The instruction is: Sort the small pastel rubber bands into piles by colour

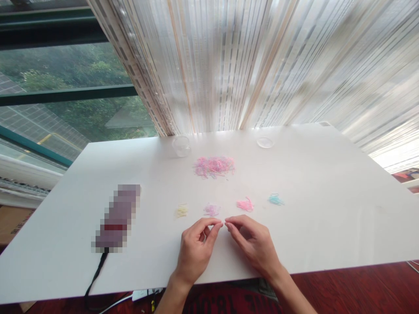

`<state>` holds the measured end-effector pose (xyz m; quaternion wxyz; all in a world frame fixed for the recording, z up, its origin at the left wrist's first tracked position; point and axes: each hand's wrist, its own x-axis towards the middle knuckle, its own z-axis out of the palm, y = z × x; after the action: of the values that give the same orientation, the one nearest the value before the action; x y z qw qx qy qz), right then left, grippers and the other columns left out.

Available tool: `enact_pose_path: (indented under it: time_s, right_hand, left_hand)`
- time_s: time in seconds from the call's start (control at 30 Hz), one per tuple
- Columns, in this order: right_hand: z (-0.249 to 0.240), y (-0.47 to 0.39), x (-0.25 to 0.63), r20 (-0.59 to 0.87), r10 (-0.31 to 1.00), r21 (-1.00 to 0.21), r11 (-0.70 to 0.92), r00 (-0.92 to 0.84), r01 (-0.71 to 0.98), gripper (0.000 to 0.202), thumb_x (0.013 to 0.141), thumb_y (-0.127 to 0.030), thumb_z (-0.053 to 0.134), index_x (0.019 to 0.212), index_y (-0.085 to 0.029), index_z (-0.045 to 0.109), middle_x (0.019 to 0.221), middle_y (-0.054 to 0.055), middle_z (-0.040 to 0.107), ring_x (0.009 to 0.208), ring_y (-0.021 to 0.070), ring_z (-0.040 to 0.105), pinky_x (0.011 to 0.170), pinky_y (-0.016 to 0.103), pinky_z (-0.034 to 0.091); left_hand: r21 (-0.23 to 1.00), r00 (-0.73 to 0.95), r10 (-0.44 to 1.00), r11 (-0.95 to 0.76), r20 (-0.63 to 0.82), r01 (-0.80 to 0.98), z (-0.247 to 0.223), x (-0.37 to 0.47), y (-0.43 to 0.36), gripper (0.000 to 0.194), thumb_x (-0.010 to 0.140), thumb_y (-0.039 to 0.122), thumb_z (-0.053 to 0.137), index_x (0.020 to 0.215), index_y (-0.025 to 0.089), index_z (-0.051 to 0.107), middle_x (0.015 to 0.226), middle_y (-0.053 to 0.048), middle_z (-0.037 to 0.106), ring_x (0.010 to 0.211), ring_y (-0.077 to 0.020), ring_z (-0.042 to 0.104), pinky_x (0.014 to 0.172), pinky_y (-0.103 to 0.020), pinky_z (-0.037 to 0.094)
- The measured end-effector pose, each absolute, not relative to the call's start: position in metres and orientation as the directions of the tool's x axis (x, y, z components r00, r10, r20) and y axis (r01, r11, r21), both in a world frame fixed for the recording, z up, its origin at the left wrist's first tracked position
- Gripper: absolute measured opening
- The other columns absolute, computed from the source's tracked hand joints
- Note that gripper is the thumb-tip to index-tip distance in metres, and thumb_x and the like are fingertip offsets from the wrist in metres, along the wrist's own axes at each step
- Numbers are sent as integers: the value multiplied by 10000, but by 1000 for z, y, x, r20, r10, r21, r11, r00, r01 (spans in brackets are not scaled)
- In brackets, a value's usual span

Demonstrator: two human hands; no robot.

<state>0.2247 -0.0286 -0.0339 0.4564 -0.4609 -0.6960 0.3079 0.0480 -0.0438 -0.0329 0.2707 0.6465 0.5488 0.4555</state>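
Observation:
My left hand (199,244) is closed in a pinch, thumb against forefinger, just in front of a small purple pile (211,210) of thin strips. Close beside it, my right hand (252,242) pinches too, its fingertips almost meeting the left ones. Whatever lies between the fingertips is too small to make out. A pink pile (245,205) is just beyond my right hand, with a light blue pile (276,199) to its right. To the left lies a pale yellow pile (181,211). Farther back spreads a larger mixed heap (214,167) of pink and purple strips.
At the table's (327,209) back edge stand a clear plastic cup (181,146) and a clear round lid (265,142). A blurred-out purple object (118,218) with a black strap lies on the left. Striped curtains (222,65) hang behind, beside a window.

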Motion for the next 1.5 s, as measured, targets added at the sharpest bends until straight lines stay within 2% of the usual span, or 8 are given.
enact_pose_path:
  time_s: [0.4,0.73,1.23,1.5]
  right_hand:
    - [-35,-31,223,399,903,-809,427,-157,403,108,990,-170,633,948,-214,722,817,7,774,678,139,705,655,226,564]
    - [-37,-30,223,389,910,-812,412,-143,412,109,989,-174,641,930,-205,727,807,7,773,657,135,695,637,217,552]
    - [-37,-30,223,369,918,-822,396,-148,410,129,999,-182,628,942,-196,742,815,15,779,658,137,696,636,218,550]
    - [-35,-31,224,376,915,-833,404,-150,378,100,980,-161,643,970,-203,734,850,19,787,703,138,713,667,218,568]
  left_hand:
    - [874,-50,968,-199,246,443,-34,49,-44,143,994,271,640,958,198,757,838,-29,824,625,-140,714,617,-212,566]
    - [883,-69,971,-178,229,435,-36,48,-43,139,980,280,661,1019,197,765,853,-35,840,636,-145,738,640,-219,589]
    - [876,-59,971,-182,231,448,-35,49,-43,108,976,262,658,993,208,750,839,-13,830,606,-128,704,638,-215,568]
    - [870,-65,971,-174,228,462,-34,49,-45,118,976,266,647,978,195,741,716,7,756,519,-111,601,564,-203,520]
